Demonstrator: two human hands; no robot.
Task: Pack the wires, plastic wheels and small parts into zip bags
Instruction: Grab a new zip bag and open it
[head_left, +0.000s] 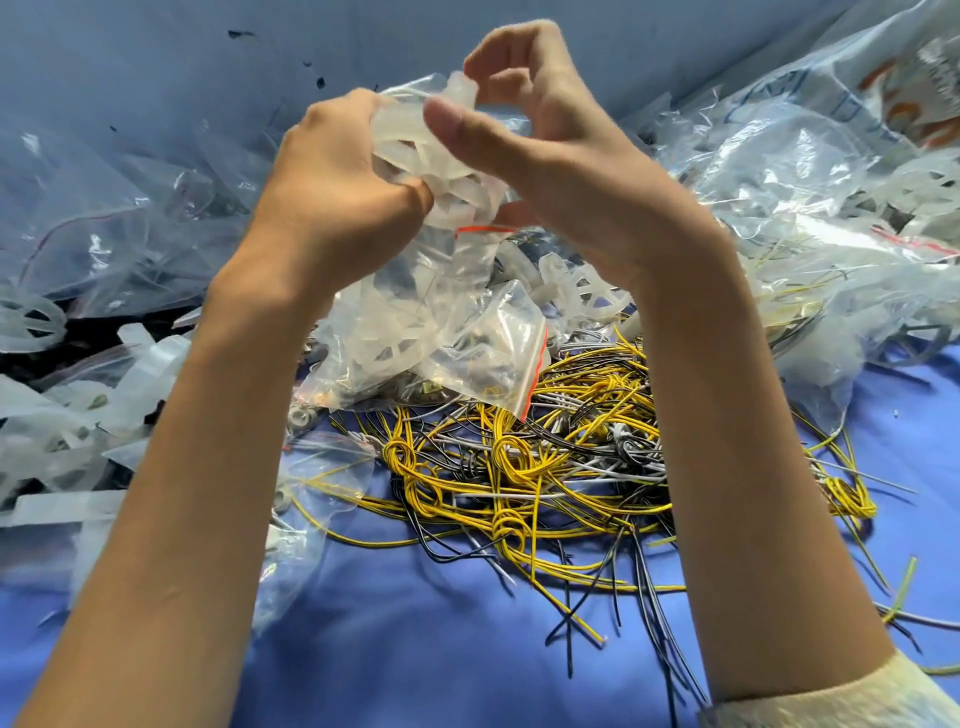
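Note:
My left hand (337, 176) and my right hand (545, 150) are raised together above the table, both gripping a clear zip bag (457, 270) with a red seal line. A bunch of translucent white plastic wheels (415, 145) sits between my fingers at the bag's mouth. The bag hangs down below my hands. Under it lies a tangled heap of yellow, black and grey wires (545, 467) on the blue cloth. A second zip bag with small metal parts (483, 358) lies on the heap.
Loose plastic wheels (31, 322) and white plastic pieces (104, 415) lie at the left. Crumpled clear bags (810, 197) pile up at the right and back. An empty-looking clear bag (322, 488) lies by my left forearm. Blue cloth (441, 649) covers the near table.

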